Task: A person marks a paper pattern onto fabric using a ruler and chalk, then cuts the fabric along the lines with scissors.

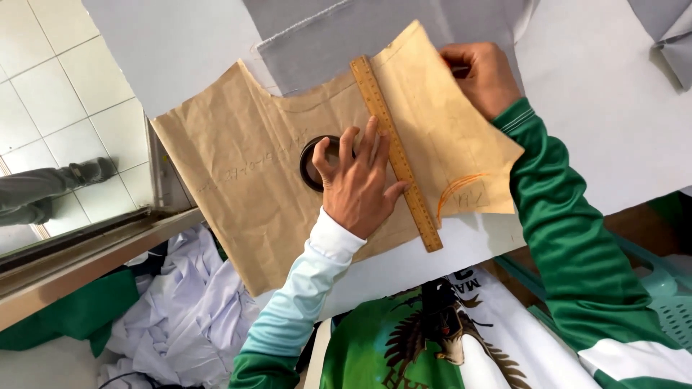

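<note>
A brown paper pattern (245, 180) lies on a white table (613, 130), over grey cloth (324, 36). A wooden ruler (395, 151) runs diagonally across the paper. My left hand (357, 184) presses flat on the ruler and paper, its fingers spread, beside a dark round ring (311, 164) that rests on the pattern. My right hand (483, 75) is closed at the paper's far edge near the ruler's top end; what it pinches is hidden. An orange curved line (458, 189) is drawn near the paper's lower right corner.
A heap of white and green cloth (180, 310) lies below the table's left edge. More grey cloth (670, 36) sits at the far right corner. Another person's leg and shoe (50, 187) stand on the tiled floor at left. A green plastic basket (663, 295) is at lower right.
</note>
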